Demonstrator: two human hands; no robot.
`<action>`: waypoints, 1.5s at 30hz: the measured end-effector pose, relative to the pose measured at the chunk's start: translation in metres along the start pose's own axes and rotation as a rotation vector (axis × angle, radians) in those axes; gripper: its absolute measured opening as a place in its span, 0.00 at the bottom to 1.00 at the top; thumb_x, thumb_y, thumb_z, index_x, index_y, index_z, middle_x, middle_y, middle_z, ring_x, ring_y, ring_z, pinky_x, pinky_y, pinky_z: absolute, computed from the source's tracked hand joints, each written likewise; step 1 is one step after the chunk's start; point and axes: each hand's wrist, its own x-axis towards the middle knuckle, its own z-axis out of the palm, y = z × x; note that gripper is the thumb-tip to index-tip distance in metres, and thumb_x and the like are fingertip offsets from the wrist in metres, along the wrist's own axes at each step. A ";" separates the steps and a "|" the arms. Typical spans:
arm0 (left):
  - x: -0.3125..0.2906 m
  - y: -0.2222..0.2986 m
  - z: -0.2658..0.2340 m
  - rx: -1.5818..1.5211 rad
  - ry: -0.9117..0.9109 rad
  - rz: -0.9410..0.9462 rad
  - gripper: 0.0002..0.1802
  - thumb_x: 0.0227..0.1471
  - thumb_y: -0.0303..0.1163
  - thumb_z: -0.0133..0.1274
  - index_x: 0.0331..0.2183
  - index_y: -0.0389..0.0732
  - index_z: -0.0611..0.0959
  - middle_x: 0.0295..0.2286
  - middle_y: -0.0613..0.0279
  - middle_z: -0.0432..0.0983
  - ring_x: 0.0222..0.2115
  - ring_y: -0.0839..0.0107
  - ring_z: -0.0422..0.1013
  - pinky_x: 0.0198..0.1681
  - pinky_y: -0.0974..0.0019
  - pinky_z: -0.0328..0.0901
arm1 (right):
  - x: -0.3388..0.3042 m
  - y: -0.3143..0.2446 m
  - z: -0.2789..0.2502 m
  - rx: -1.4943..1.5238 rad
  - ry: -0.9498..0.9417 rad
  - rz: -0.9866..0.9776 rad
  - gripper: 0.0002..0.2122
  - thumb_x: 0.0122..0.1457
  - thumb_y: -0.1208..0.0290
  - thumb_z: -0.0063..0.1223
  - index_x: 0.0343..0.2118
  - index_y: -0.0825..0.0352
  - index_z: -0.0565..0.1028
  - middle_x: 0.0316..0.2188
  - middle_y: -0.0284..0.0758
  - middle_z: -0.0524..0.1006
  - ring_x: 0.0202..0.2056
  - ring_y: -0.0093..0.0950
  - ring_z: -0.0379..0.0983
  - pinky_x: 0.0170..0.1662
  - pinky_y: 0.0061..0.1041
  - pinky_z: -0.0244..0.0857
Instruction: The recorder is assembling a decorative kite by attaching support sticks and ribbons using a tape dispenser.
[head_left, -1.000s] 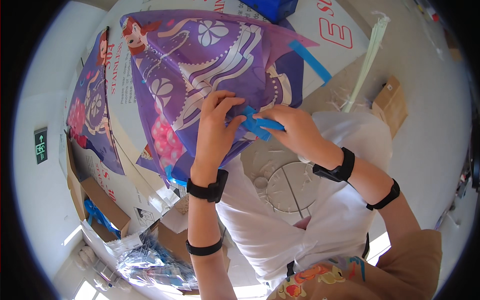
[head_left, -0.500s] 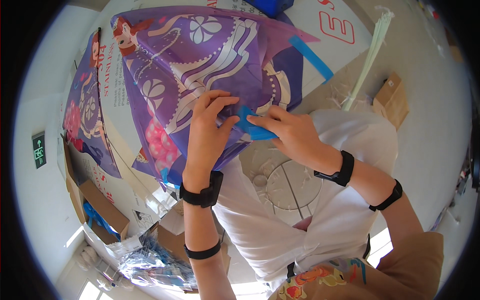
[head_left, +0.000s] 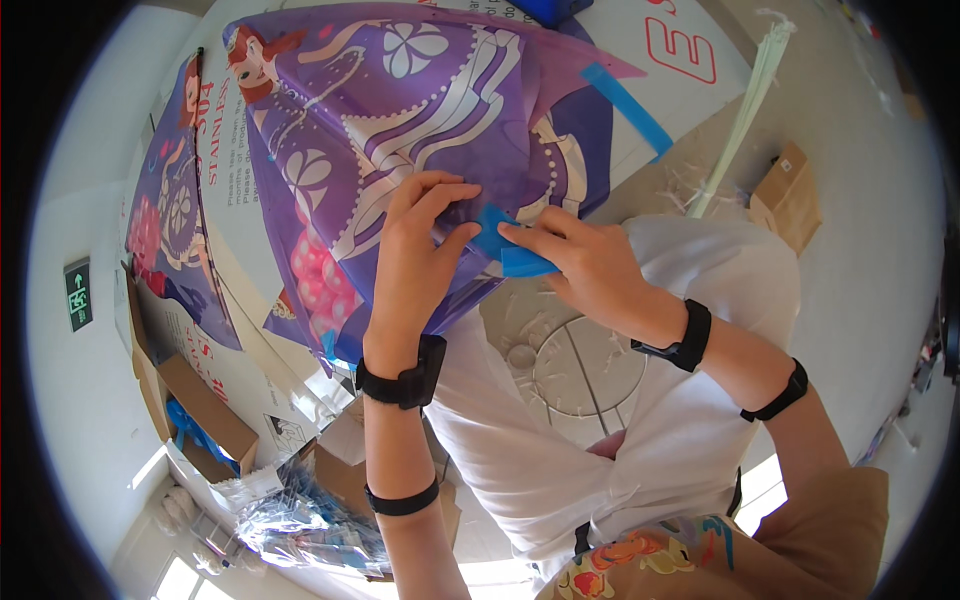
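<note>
Grip of my right hand (head_left: 590, 262) is closed on a flat, folded strip of bright blue material (head_left: 522, 262) at the near edge of a large purple sheet (head_left: 465, 95) printed with a gowned figure. My left hand (head_left: 412, 240) rests on the sheet just left of that strip, thumb and fingers curved; I cannot tell whether they pinch anything. The sheet lies spread over a white surface (head_left: 690, 105) with red and black print.
</note>
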 end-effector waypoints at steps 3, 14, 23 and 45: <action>-0.001 -0.003 0.000 0.013 0.004 0.012 0.21 0.41 0.14 0.62 0.41 0.39 0.83 0.43 0.60 0.74 0.42 0.62 0.72 0.43 0.64 0.67 | 0.001 -0.003 -0.003 -0.037 -0.042 -0.014 0.24 0.46 0.80 0.61 0.50 0.58 0.78 0.33 0.29 0.72 0.29 0.29 0.77 0.27 0.29 0.69; -0.002 -0.002 0.005 -0.011 -0.013 -0.038 0.22 0.40 0.14 0.62 0.41 0.39 0.84 0.43 0.60 0.73 0.43 0.64 0.71 0.46 0.66 0.65 | 0.002 0.001 -0.002 -0.175 0.021 -0.145 0.26 0.43 0.81 0.61 0.50 0.57 0.78 0.45 0.27 0.75 0.28 0.26 0.76 0.26 0.26 0.69; 0.002 0.006 -0.015 0.011 -0.048 -0.050 0.18 0.48 0.15 0.56 0.43 0.38 0.83 0.41 0.58 0.76 0.38 0.65 0.73 0.40 0.66 0.67 | 0.005 0.003 0.003 -0.209 -0.075 -0.246 0.23 0.47 0.79 0.56 0.49 0.60 0.77 0.57 0.25 0.72 0.28 0.24 0.76 0.26 0.23 0.70; 0.222 0.120 0.071 -0.536 0.422 -0.577 0.17 0.47 0.43 0.69 0.33 0.46 0.79 0.25 0.71 0.65 0.24 0.77 0.63 0.25 0.69 0.58 | 0.000 0.013 0.015 -0.054 0.022 -0.274 0.10 0.52 0.77 0.55 0.37 0.77 0.75 0.36 0.42 0.75 0.22 0.35 0.76 0.23 0.38 0.71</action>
